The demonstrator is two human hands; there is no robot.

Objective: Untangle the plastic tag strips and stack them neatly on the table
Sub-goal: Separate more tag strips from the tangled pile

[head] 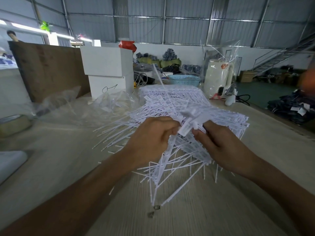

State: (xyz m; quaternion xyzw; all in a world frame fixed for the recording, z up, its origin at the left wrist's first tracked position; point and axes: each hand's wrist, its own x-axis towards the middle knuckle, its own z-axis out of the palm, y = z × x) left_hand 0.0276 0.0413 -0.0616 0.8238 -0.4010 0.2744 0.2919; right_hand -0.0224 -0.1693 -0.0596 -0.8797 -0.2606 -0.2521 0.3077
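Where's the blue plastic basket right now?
In the head view, the blue basket sits at the table's far end, right of centre, behind the tag strip pile and left of the bagged white appliance.

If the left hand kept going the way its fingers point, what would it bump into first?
Probably the right hand. The left hand grips a tangled bunch of tag strips, its fingers pointing across at the right hand, with only a white tag between them. Depth is hard to judge.

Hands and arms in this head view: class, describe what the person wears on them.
Nothing is worn: the left hand and the right hand are gloveless, both forearms are uncovered up to the picture's edge, and no sleeve, watch, ring or bracelet shows.
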